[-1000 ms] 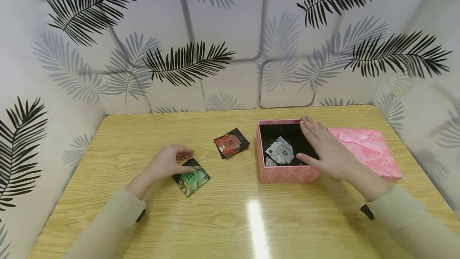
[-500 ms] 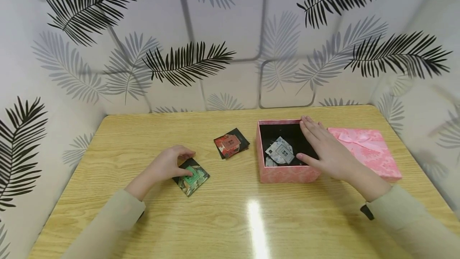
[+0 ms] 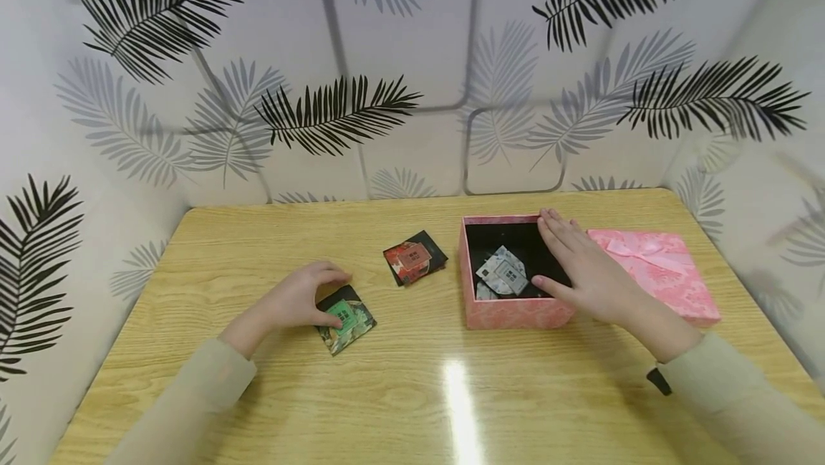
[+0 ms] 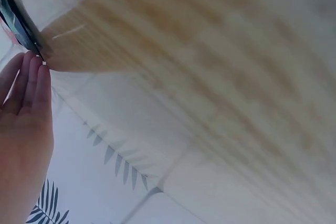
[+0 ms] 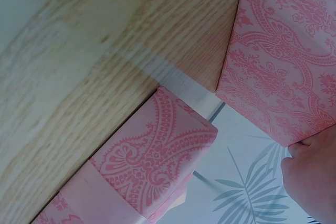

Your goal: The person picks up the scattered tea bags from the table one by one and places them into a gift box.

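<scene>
In the head view my left hand [image 3: 299, 300] holds a small square black packet with a green label [image 3: 351, 320], its thumb on top and its fingers around the left edge. The left wrist view shows the fingertips at the packet's edge [image 4: 20, 24]. My right hand [image 3: 589, 271] rests with straight fingers along the right side of an open pink box [image 3: 515, 316], its thumb over the front rim. Within the black-lined box lie white-grey patterned packets [image 3: 504, 271]. Near the table's middle sit black packets with a red label [image 3: 415, 257], slightly overlapped.
A pink patterned lid with a ribbon bow [image 3: 657, 271] lies to the right of the box. The wooden table [image 3: 393, 393] meets a leaf-patterned backdrop [image 3: 412, 142] at its far edge and sides.
My left hand has shifted slightly left, and the green-labelled packet has slid and turned a little with it. The right hand and the box have stayed where they were.
</scene>
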A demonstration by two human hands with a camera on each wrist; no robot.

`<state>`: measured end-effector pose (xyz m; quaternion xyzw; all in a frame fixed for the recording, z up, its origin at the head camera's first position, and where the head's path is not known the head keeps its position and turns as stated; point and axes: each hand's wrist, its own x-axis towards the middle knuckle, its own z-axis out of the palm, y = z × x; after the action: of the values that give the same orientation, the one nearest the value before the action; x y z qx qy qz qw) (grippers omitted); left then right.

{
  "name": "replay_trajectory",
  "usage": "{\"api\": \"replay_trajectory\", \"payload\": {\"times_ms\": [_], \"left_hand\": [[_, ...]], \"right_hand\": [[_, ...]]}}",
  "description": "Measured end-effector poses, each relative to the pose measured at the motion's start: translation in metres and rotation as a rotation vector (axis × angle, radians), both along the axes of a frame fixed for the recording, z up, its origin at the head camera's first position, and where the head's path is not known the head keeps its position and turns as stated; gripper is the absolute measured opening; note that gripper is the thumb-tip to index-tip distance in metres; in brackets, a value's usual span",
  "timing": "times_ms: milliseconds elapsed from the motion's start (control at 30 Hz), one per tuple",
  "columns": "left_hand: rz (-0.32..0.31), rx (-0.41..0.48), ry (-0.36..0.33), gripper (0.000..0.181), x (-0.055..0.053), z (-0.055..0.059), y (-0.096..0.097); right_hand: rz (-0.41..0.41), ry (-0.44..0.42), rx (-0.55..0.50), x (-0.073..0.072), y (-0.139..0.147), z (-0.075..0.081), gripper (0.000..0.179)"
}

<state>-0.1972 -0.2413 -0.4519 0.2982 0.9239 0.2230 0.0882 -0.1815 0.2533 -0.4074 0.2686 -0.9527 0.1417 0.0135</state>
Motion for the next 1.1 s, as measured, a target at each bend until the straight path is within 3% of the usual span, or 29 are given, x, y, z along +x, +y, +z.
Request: {"api": "replay_trajectory", "payload": {"times_ms": [167,333,500,667,1100], "left_hand": [[-0.014,-0.034,-0.005,0.074,-0.001,0.002,0.0],[-0.013,-0.012,-0.052,0.071,-0.006,0.003,0.002],[0.014,0.036,-0.125,0.059,-0.011,0.002,0.003],[0.031,0.057,-0.153,0.049,-0.015,0.0,0.004],[0.126,0.12,-0.237,0.042,-0.017,0.001,0.007]], "right_hand": [[-0.001,0.004,0.0,0.0,0.0,-0.001,0.093],[0.002,0.014,0.009,0.0,0.0,-0.003,0.092],[0.004,0.024,0.003,0.0,0.0,-0.003,0.092],[-0.004,0.009,0.01,0.0,0.0,-0.002,0.092],[-0.005,-0.006,0.012,-0.001,0.0,-0.002,0.092]]}}
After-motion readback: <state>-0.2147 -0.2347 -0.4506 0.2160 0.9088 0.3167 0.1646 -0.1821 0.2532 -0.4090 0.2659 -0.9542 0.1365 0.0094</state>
